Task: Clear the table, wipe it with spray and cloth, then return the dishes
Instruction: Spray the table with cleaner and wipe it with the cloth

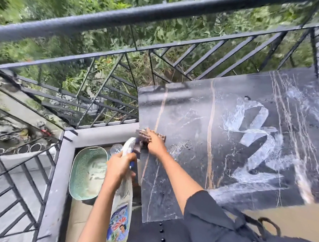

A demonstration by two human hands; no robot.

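The right hand (154, 143) lay flat, fingers stretched, pressing the cloth (145, 136) on the table (189, 178) at its 9 o'clock edge. The left hand (120, 167) was closed around the neck of the spray bottle (122, 202), held beside the table, off the edge. To wipe well, I think the cloth should go in long strokes toward 3 o'clock, where white foam streaks (255, 137) waited, with even pressure. The table was dark marble with pale veins, wet and shiny, with no dishes on it. A green basket (78, 172) stood on the floor at 8 o'clock, near a black railing (105, 20) with green plants behind.
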